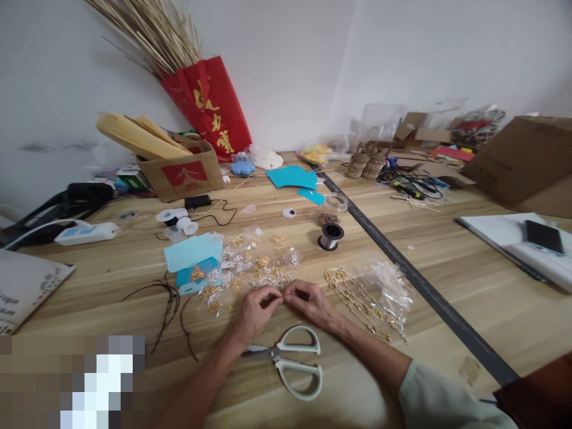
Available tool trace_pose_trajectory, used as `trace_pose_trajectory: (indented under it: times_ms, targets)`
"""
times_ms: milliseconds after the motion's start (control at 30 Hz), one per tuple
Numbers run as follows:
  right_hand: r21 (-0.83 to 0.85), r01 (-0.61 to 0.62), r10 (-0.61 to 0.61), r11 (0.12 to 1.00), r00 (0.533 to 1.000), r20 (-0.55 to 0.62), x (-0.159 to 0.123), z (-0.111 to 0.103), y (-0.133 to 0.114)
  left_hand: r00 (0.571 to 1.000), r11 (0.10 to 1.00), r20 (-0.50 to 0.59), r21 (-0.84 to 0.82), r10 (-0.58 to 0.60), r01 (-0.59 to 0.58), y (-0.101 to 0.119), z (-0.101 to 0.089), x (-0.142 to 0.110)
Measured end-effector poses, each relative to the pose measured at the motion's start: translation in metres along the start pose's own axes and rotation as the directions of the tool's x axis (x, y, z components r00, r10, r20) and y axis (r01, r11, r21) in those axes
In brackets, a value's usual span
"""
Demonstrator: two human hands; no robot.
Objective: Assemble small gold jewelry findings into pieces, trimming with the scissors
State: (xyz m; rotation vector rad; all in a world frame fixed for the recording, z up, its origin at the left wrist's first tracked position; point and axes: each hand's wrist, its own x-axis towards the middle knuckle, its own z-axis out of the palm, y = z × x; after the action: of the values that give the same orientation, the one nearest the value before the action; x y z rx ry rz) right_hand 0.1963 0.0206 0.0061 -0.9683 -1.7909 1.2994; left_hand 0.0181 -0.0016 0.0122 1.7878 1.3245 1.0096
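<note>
My left hand [259, 310] and my right hand [309, 302] meet fingertip to fingertip above the table, both closed in a pinch. Whatever lies between the fingers is too small to make out. Just beyond them spreads a pile of small gold and silver jewelry findings [268, 274], partly in clear plastic bags. Below my hands lie scissors [298, 363] with pale green handles, their blades partly under my left wrist. Gold chains [357, 304] rest to the right of my right hand, beside crumpled clear bags [388, 289].
A spool of thin wire [331, 237] stands beyond my hands. Blue cards [192, 253] and black cords [166, 313] lie to the left. A dark strip [402, 262] crosses the table diagonally. A cardboard box [522, 164] and a phone [543, 236] on a notebook are at the right.
</note>
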Motion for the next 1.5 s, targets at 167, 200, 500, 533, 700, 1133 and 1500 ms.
trace_pose_trajectory:
  times_ms: [167,200,500,533,700,1133,1500]
  targets:
    - [-0.008,-0.011,0.011,1.000,1.000,-0.008,-0.0004,0.0000,-0.0017,1.000,1.000,0.013,0.007,0.026,-0.026,0.0006,-0.0009,0.0005]
    - [-0.009,-0.013,0.013,1.000,1.000,-0.007,-0.0004,0.0000,-0.0015,1.000,1.000,0.014,0.006,0.028,-0.028,0.0004,-0.0008,0.0005]
    - [-0.005,-0.013,0.013,1.000,1.000,-0.009,-0.0002,0.0005,0.0002,0.999,0.999,0.018,0.003,0.046,-0.047,-0.0025,0.0008,0.0007]
    - [-0.002,-0.013,0.013,1.000,1.000,-0.013,-0.0002,0.0006,0.0004,0.999,0.999,0.017,0.006,0.048,-0.048,-0.0024,0.0008,0.0007]
    - [-0.002,-0.001,0.001,1.000,1.000,-0.013,-0.0002,0.0007,0.0014,0.999,0.999,0.017,0.003,0.035,-0.035,-0.0007,0.0006,0.0008]
    - [-0.021,-0.004,0.004,1.000,1.000,0.001,-0.0002,0.0001,-0.0003,0.999,0.999,0.004,-0.004,0.048,-0.048,-0.0008,-0.0005,0.0011]
    - [-0.002,0.004,-0.004,1.000,1.000,0.000,-0.0005,0.0004,-0.0003,0.999,0.999,0.005,0.032,0.032,-0.033,-0.0025,0.0006,0.0004]
